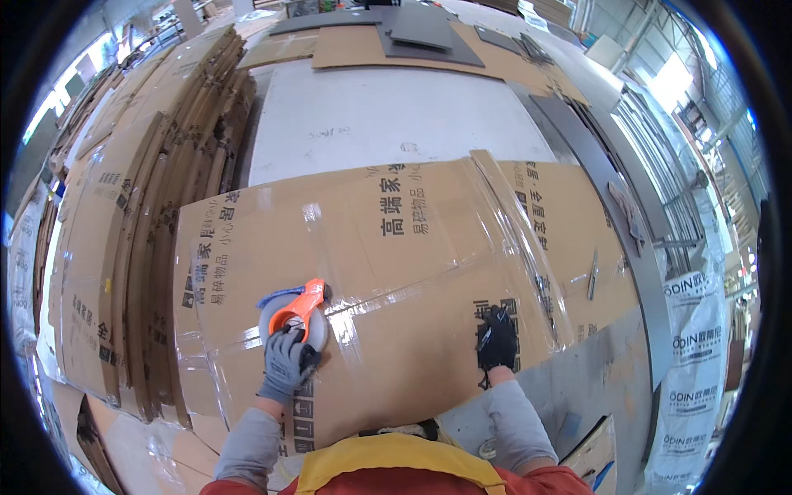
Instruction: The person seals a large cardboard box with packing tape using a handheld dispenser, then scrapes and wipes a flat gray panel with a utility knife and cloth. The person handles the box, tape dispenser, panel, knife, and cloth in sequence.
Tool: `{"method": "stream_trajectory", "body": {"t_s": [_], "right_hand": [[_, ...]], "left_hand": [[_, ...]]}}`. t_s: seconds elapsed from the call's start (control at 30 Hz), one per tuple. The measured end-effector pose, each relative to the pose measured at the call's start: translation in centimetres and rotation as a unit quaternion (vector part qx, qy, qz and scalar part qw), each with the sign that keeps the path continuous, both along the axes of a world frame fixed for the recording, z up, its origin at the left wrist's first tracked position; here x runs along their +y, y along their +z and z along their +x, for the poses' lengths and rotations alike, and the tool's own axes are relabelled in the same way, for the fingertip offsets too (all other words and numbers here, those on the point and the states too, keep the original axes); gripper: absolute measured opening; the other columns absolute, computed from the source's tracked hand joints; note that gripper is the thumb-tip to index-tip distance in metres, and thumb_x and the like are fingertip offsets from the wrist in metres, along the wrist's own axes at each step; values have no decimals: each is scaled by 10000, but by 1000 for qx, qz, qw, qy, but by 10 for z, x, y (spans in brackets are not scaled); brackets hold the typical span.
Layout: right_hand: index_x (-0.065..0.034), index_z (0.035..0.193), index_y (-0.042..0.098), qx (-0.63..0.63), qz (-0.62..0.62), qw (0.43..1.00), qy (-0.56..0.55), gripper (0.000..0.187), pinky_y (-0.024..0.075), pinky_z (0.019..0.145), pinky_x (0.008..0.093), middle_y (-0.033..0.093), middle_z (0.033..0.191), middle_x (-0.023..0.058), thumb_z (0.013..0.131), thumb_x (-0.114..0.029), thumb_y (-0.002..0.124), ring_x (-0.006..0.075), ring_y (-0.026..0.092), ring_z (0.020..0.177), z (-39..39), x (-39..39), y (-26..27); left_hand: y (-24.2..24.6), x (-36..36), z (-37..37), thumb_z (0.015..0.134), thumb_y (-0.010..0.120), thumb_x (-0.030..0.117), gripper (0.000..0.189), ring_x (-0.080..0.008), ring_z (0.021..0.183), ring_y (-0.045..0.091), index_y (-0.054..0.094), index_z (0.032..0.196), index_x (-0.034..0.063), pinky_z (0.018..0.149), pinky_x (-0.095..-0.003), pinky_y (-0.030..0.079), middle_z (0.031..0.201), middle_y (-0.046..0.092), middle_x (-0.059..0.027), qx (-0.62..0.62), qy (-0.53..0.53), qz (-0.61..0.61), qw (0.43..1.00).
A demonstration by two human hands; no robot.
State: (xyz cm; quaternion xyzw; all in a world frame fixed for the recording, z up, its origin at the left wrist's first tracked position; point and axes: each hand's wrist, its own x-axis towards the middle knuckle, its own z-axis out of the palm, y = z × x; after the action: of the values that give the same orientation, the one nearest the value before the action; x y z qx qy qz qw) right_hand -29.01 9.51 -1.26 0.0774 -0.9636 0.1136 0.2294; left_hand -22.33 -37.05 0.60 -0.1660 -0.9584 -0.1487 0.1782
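My left hand (286, 362), in a grey glove, grips an orange tape dispenser (312, 294) with a large roll of clear tape (317, 331). The dispenser rests on a broad cardboard sheet (396, 278) with printed writing and strips of clear tape across it. My right hand (498, 340), in a black glove, lies on the sheet near its front right edge; light marks show on the glove, and whether its fingers hold anything is unclear. Right of that hand, a folded cardboard strip (516, 229) runs under clear tape. Farther right on the cardboard lies a slim cutter knife (593, 275).
Tall stacked cardboard (139, 247) stands along the left. Beyond the sheet is a white board (396, 117), with grey panels (421, 31) behind it. A long grey panel (619, 185) borders the right side, with a crumpled cloth (626, 213) on it. Plastic-wrapped goods (690, 377) stand farther right.
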Motion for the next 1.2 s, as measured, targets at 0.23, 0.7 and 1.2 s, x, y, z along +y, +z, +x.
{"method": "stream_trajectory", "body": {"t_s": [0.23, 0.7, 1.2], "right_hand": [[-111, 1106, 655, -73, -140, 986, -51, 295, 513, 871, 374, 620, 1217, 145, 819, -49, 627, 291, 600, 1076, 2, -7, -5], [-43, 1147, 623, -139, -120, 980, -80, 317, 374, 1061, 447, 589, 1237, 192, 860, -153, 541, 366, 518, 1188, -5, -6, -9], [-72, 1340, 501, -191, -244, 943, -119, 507, 362, 1089, 384, 518, 1345, 185, 874, -259, 574, 320, 472, 1271, 22, -8, 27]], "left_hand": [[41, -25, -32, 676, 768, 169, 328, -373, 957, 576, 579, 927, 75, 883, -480, 451, 970, 599, -129, -14, -40, 102, 994], [85, 188, -154, 678, 794, 171, 339, -352, 961, 611, 589, 938, 96, 883, -465, 470, 928, 614, -95, 109, -247, 228, 935], [39, 336, -109, 746, 737, 178, 316, -343, 897, 575, 550, 972, 61, 915, -498, 449, 908, 573, -118, 94, -420, 176, 885]]}}
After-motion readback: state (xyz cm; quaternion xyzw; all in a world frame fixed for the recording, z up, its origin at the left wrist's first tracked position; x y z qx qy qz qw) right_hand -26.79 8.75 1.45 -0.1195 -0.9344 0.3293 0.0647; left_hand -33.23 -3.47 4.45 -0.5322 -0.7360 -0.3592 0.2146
